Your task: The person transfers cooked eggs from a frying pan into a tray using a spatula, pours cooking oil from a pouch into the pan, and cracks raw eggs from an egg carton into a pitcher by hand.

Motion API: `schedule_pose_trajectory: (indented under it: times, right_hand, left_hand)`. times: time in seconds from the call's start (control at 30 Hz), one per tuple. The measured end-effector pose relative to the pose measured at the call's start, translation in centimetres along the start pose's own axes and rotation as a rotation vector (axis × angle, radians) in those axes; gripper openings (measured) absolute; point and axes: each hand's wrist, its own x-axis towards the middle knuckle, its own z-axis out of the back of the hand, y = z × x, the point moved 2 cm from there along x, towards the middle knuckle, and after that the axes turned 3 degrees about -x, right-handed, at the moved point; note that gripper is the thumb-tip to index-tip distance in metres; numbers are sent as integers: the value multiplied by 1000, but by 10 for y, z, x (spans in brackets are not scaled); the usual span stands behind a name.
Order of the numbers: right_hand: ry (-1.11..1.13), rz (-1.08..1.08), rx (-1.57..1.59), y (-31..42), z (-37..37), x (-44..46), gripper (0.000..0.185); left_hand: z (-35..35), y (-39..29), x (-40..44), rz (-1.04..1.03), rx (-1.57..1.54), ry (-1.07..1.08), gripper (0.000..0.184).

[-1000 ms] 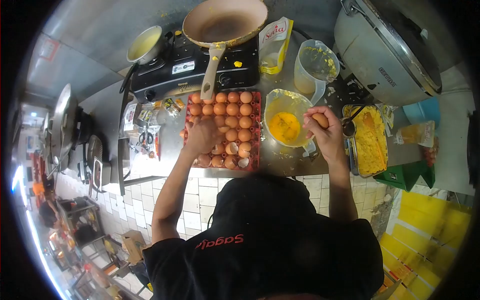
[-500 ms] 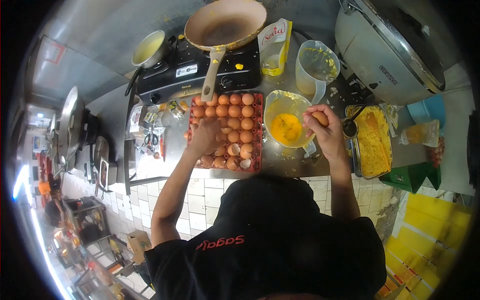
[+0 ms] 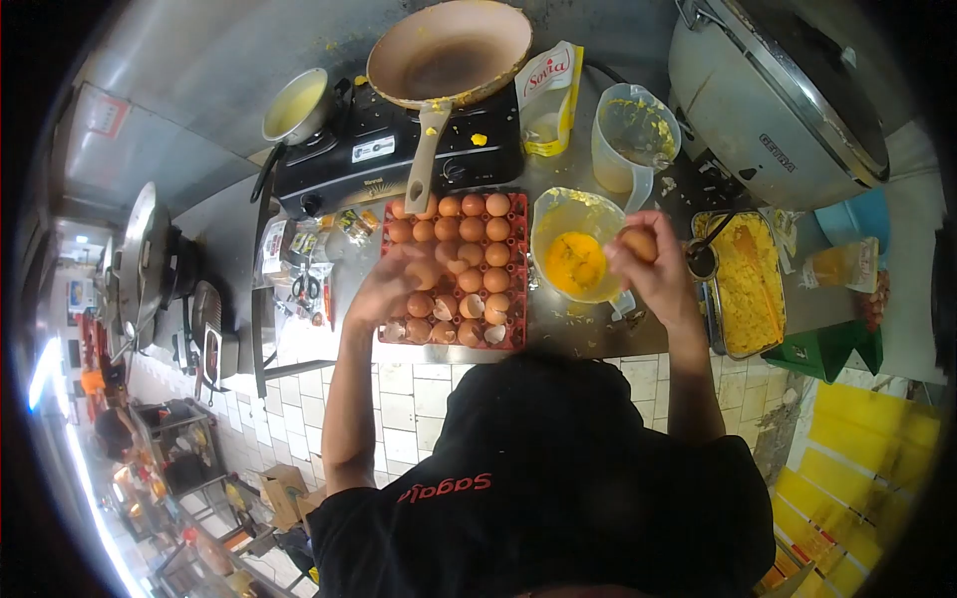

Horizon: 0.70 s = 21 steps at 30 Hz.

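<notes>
Beside the jug [image 3: 547, 211], right hand [image 3: 660, 277] grips an egg [image 3: 639, 242] — left hand [image 3: 381, 287] over tray [image 3: 519, 264], its hold unclear.

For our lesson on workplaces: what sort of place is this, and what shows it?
Probably a commercial kitchen: a pan sits on a stove, a tray holds rows of eggs, and a large lidded pot stands on the counter.

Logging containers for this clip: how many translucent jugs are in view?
2: one jug, holding yellow egg, left of the right hand; another jug farther back, near the pouch. Others could be hidden.
</notes>
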Motion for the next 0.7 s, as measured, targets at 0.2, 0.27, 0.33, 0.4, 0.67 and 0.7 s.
schedule_pose_trajectory:
  times: [0.2, 0.27, 0.33, 0.4, 0.67, 0.7]
  right_hand:
    - [295, 265, -614, 6, -28, 6, 41]
    - [323, 283, -613, 17, -32, 10, 42]
    - [334, 273, -655, 34, -30, 11, 45]
    - [104, 288, -420, 48, -33, 8, 43]
    - [-320, 714, -533, 20, -50, 12, 40]
    - [-364, 692, -509, 21, -45, 14, 40]
  left_hand:
    - [-80, 14, 17, -82, -530, 250, 52]
    - [-118, 6, 29, -151, -577, 197, 46]
    - [-130, 3, 47, -165, -634, 223, 38]
    - [-144, -1, 61, -97, -601, 148, 35]
    - [-199, 1, 90, 6, -590, -30, 24]
    - [-196, -3, 94, 9, -578, -14, 24]
